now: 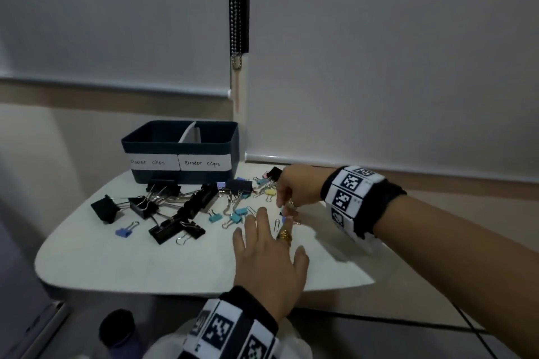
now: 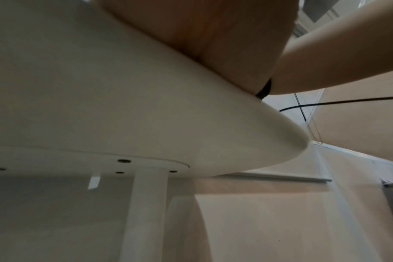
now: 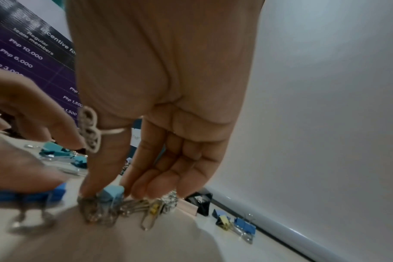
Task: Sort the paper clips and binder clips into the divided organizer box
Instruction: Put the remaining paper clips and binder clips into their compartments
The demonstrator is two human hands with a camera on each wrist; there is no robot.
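A dark blue organizer box (image 1: 180, 151) stands at the back of the white table (image 1: 131, 265), with a left compartment labelled paper clips and a right one labelled binder clips. My left hand (image 1: 272, 230) lies flat with fingers spread, and its ringed finger touches a blue binder clip (image 1: 282, 217). My right hand (image 1: 284, 205) reaches in from the right with its fingers pointing down. In the right wrist view its fingertips (image 3: 88, 189) pinch a small light blue binder clip (image 3: 115, 194) among loose paper clips (image 3: 146, 218). The left wrist view shows only the table's underside (image 2: 101, 106).
Several large black binder clips (image 1: 175, 207) lie left of centre, with small teal ones (image 1: 236, 217), a periwinkle one (image 1: 125, 230) and a yellow one (image 1: 269, 192) around them. Roller blinds and a bead chain (image 1: 236, 8) hang behind. A dark round lid (image 1: 116, 326) sits below the table's front edge.
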